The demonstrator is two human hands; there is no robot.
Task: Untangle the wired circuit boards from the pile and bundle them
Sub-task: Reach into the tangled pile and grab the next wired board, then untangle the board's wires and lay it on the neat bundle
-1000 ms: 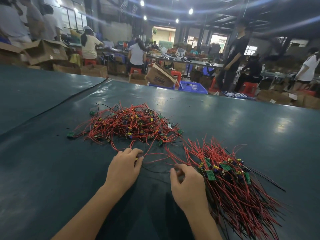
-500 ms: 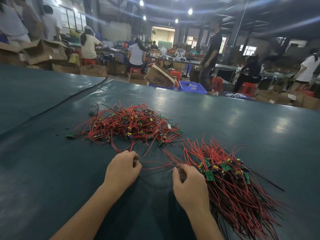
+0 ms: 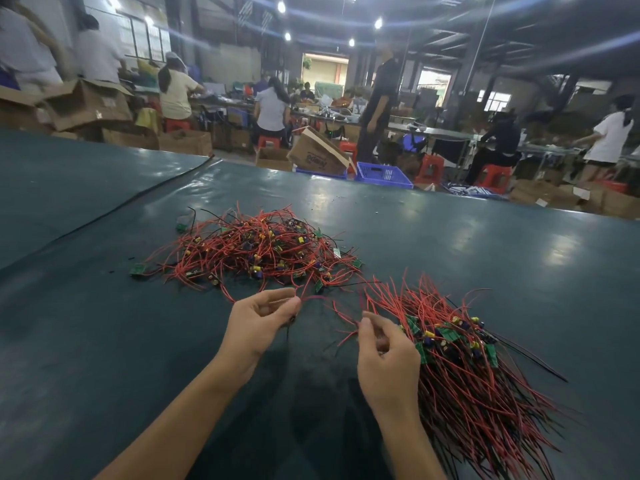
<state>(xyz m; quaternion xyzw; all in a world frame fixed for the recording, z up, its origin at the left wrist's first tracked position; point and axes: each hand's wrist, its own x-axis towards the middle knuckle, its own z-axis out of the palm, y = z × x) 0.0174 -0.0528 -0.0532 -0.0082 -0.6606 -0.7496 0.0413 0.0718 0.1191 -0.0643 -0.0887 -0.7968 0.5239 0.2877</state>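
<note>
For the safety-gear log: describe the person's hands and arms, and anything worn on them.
Left hand and right hand are bare: no gloves, rings or watch visible. Both forearms are uncovered to the frame edge; no sleeve shows.

A dark green tabletop (image 3: 485, 258) carries a tangled pile of wired circuit boards (image 3: 256, 251) mid-surface and an aligned bundle (image 3: 467, 368) toward its near right edge.

Only arms are seen, from forearm down. L hand (image 3: 258, 323) & R hand (image 3: 388, 362) are bare, as are L forearm (image 3: 180, 420) & R forearm (image 3: 408, 441) up to btm edge. Slim fingers & knuckle creases are made out; nails can't be judged.
</note>
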